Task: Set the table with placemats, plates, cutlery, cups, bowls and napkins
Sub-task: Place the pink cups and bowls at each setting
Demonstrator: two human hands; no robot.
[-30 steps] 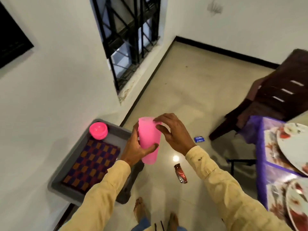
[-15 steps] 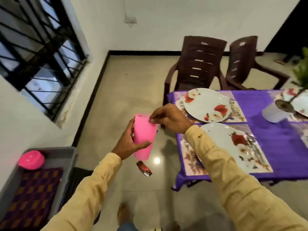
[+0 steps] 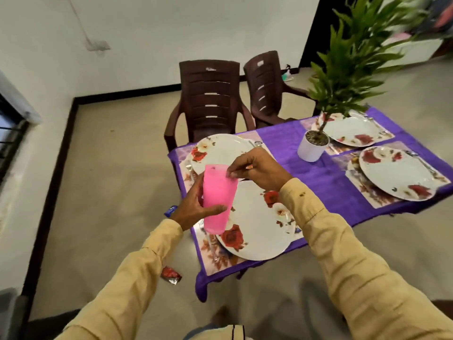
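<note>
My left hand [image 3: 193, 207] grips a pink plastic cup [image 3: 218, 197], apparently a stack of cups, around its side and holds it upright over the table's near left corner. My right hand [image 3: 257, 168] pinches the cup's rim from the right. Below them, on a purple tablecloth [image 3: 318, 182], several white plates with red flowers lie on floral placemats: the nearest plate [image 3: 259, 227], one behind it [image 3: 220, 150], and two at the right [image 3: 394, 175] [image 3: 350, 131]. Cutlery lies beside the plates.
A potted green plant in a white pot [image 3: 311, 146] stands mid-table. Two brown plastic chairs [image 3: 210, 101] [image 3: 267, 87] stand behind the table. Wrappers [image 3: 170, 276] lie on the floor to the left. A barred window [image 3: 9, 138] is on the left wall.
The view has swung right from the grey tray on the floor to the table. Both hands keep their hold on the pink cup, which is now over the table's corner.
</note>
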